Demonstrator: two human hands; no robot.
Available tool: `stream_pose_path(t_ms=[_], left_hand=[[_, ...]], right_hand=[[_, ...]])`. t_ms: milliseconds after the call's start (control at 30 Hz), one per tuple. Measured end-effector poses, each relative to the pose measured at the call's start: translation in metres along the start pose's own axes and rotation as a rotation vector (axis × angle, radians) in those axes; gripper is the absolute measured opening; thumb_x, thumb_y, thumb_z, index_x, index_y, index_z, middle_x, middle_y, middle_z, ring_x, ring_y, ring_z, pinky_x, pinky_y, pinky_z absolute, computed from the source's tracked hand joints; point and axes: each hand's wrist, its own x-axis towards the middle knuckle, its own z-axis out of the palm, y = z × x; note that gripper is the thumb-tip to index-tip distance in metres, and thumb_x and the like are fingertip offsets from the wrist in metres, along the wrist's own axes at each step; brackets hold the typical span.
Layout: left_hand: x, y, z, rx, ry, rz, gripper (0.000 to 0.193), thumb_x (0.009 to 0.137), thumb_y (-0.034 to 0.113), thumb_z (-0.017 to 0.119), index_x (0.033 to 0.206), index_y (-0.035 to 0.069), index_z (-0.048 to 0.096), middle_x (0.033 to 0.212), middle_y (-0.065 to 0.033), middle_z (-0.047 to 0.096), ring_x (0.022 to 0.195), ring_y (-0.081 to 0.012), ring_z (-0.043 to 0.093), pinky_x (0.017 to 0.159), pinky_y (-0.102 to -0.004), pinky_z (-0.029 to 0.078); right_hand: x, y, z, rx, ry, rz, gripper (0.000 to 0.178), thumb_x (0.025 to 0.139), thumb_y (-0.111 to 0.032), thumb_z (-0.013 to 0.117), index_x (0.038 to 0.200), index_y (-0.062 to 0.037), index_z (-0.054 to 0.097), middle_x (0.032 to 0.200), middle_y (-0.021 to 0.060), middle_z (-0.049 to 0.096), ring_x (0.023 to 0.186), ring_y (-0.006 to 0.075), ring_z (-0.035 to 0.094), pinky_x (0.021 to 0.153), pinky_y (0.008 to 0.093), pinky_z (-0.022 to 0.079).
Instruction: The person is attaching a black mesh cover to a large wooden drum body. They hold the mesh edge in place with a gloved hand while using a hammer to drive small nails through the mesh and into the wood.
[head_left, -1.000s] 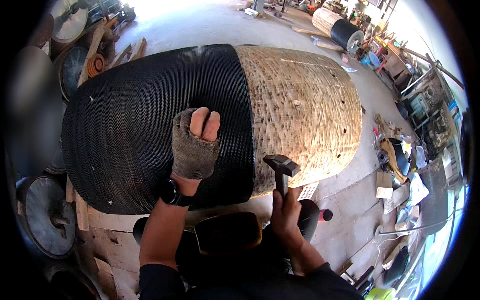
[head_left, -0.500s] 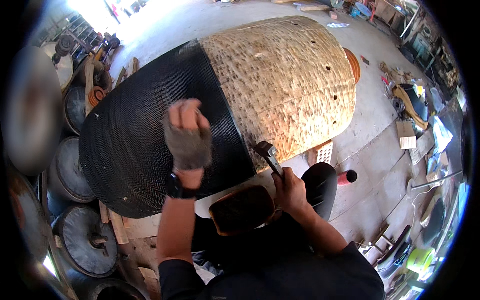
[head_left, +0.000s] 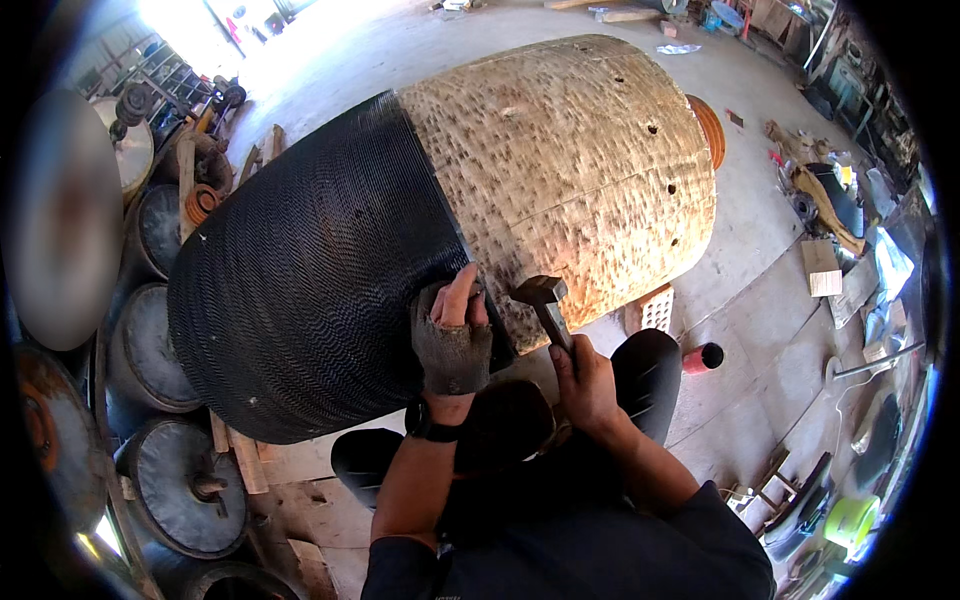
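In front of me a big drum lies on its side. Black ridged sheeting (head_left: 300,260) covers its left part, while a tan, pitted surface (head_left: 570,150) shows on its right part. My left hand (head_left: 452,340), in a grey fingerless glove, is at the sheeting's right edge. Its fingers are drawn together, and whatever is between them is hidden. In my right hand (head_left: 588,392) is a hammer (head_left: 542,295), gripped by the handle, its head just off the seam over the tan surface. A dark tub (head_left: 508,420) sits between my legs, partly covered by my left arm.
Several round drums or rollers (head_left: 190,490) stand along the left, with wood strips (head_left: 245,460) beside them. A perforated brick (head_left: 652,308) is at the drum's near right. Beyond my right knee is a red cup-like thing (head_left: 702,358). Clutter (head_left: 830,210) lines the right side.
My left hand has come right and down, from above the black sheeting to its edge by the seam. The right hand still grips the hammer and has barely shifted. The view has moved slightly.
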Motion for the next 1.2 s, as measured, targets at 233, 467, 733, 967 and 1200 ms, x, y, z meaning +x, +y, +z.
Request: stream_pose_path(t_ms=[233, 467, 733, 967, 1200], left_hand=[[0.001, -0.005, 0.002, -0.034, 0.017, -0.02, 0.045, 0.085, -0.004, 0.065, 0.129, 0.006, 0.059, 0.096, -0.0115, 0.067, 0.09, -0.026, 0.067, 0.081, -0.0383, 0.053], [0.0, -0.003, -0.001, 0.122, -0.103, 0.027, 0.057, 0.082, -0.006, 0.063, 0.136, 0.008, 0.053, 0.098, -0.0124, 0.066, 0.09, -0.0261, 0.066, 0.081, -0.0389, 0.053], [0.004, 0.004, 0.0, 0.005, -0.064, -0.072, 0.065, 0.08, -0.008, 0.062, 0.141, 0.009, 0.048, 0.087, -0.0069, 0.059, 0.077, -0.0193, 0.06, 0.072, -0.0342, 0.05], [0.005, 0.013, 0.016, -0.023, -0.013, -0.128, 0.07, 0.077, -0.004, 0.067, 0.143, 0.004, 0.043, 0.081, -0.0076, 0.058, 0.073, -0.0204, 0.058, 0.071, -0.0377, 0.048], [0.011, 0.014, 0.017, 0.144, -0.027, -0.151, 0.07, 0.074, 0.006, 0.069, 0.139, -0.001, 0.043, 0.081, -0.0122, 0.059, 0.078, -0.0313, 0.058, 0.077, -0.0463, 0.045]], right_hand=[[0.001, -0.01, -0.002, 0.044, -0.014, -0.031, 0.024, 0.097, -0.022, 0.062, 0.097, -0.0002, 0.052, 0.07, 0.0254, 0.06, 0.065, 0.0456, 0.061, 0.057, 0.05, 0.046], [0.002, -0.013, 0.0, 0.014, -0.006, -0.084, 0.024, 0.096, -0.021, 0.062, 0.096, -0.0005, 0.051, 0.071, 0.0257, 0.06, 0.067, 0.0458, 0.061, 0.057, 0.0499, 0.046], [0.003, -0.019, -0.005, 0.006, -0.004, -0.086, 0.025, 0.096, -0.021, 0.063, 0.093, -0.0006, 0.05, 0.071, 0.0262, 0.06, 0.068, 0.0465, 0.062, 0.057, 0.0505, 0.047], [0.006, -0.023, -0.003, 0.001, 0.031, -0.182, 0.024, 0.095, -0.021, 0.064, 0.096, -0.0013, 0.05, 0.074, 0.0258, 0.062, 0.067, 0.0465, 0.062, 0.057, 0.051, 0.048], [0.012, -0.039, -0.011, -0.139, -0.006, -0.173, 0.023, 0.094, -0.018, 0.063, 0.097, -0.0003, 0.05, 0.075, 0.0256, 0.063, 0.069, 0.0471, 0.063, 0.058, 0.0523, 0.049]])
